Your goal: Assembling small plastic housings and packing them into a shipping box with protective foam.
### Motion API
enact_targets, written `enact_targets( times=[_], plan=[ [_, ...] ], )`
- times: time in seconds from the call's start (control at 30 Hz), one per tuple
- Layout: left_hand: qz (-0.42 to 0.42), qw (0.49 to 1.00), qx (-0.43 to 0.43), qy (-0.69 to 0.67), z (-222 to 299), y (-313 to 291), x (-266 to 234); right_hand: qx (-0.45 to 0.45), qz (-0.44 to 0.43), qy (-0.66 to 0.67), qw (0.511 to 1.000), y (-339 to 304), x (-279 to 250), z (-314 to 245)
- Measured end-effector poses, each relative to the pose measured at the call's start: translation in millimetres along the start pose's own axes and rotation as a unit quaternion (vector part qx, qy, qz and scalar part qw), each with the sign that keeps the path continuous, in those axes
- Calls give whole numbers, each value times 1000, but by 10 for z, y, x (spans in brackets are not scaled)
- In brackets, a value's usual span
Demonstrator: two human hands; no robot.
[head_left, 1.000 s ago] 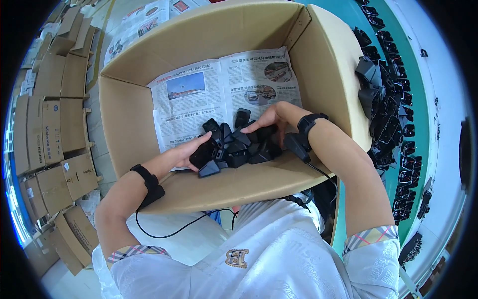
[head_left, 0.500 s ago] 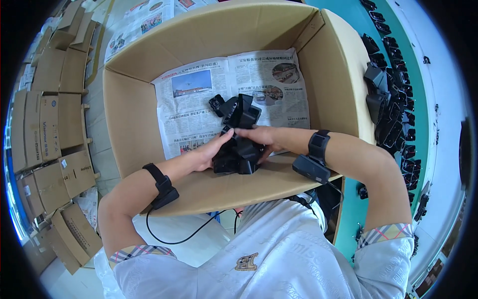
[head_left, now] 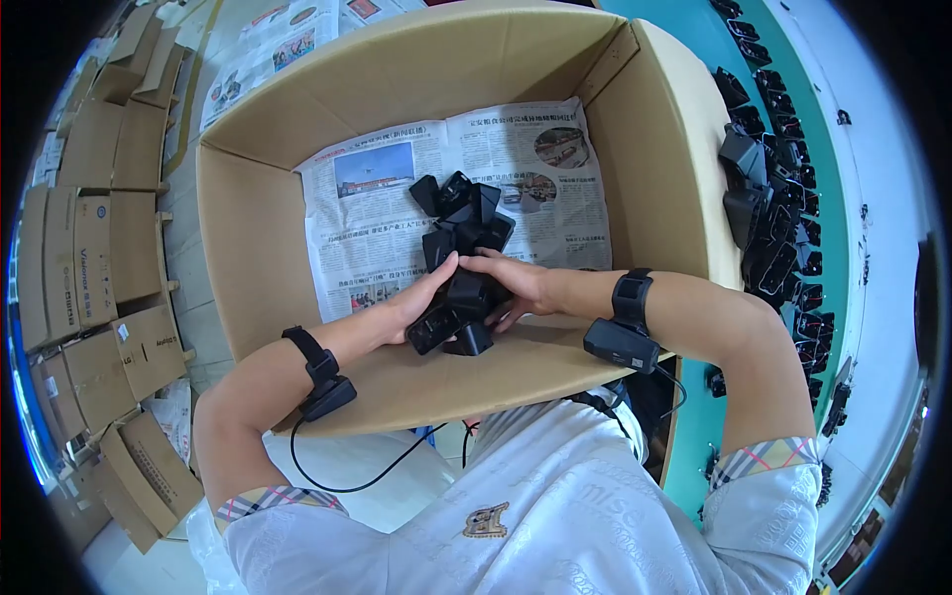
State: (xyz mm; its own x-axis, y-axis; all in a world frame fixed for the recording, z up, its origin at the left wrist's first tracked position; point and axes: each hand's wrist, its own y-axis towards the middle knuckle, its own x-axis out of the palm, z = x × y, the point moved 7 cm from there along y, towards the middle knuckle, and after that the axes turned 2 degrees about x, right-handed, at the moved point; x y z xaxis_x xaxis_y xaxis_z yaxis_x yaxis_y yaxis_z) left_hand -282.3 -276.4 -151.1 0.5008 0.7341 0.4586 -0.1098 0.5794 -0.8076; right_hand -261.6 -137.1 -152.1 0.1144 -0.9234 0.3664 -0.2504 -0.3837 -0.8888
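My left hand [head_left: 418, 305] and my right hand [head_left: 518, 282] are cupped from both sides around a bunch of black plastic parts [head_left: 468, 297]. Their thumbs come close together on top. These pieces are boxy with angled faces, and several stick out below the palms over the near wall of the box. Just beyond my fingertips, more black plastic parts [head_left: 464, 206] cluster over the newspaper [head_left: 382, 213] that lines the cardboard box [head_left: 397, 392]. Whether those touch the paper or are still in my fingers, I cannot tell. Most of my fingertips are hidden behind the parts.
On the right, a green table [head_left: 694, 59] carries rows of black parts [head_left: 783, 198]. Stacked cardboard cartons [head_left: 99, 258] stand at the left. More newspaper [head_left: 263, 64] lies beyond the box. A cable [head_left: 372, 486] hangs from the strapped device on my left forearm.
The black parts have shifted and turned between my hands. Those beyond my fingertips have spread and show different faces. Both hands stay in nearly the same place.
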Motion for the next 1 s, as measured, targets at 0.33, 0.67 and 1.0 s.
enact_targets(
  times=[0.33,0.67,1.0],
  plan=[
    [34,997,-57,35,-24,16,-62,17,-17,-105,994,30,6,32],
    [22,999,-40,-26,-117,94,-143,-67,-58,9,996,19,131,39],
    [41,999,18,17,160,-78,-25,-102,-13,-56,993,-161,147,-145]
  ],
)
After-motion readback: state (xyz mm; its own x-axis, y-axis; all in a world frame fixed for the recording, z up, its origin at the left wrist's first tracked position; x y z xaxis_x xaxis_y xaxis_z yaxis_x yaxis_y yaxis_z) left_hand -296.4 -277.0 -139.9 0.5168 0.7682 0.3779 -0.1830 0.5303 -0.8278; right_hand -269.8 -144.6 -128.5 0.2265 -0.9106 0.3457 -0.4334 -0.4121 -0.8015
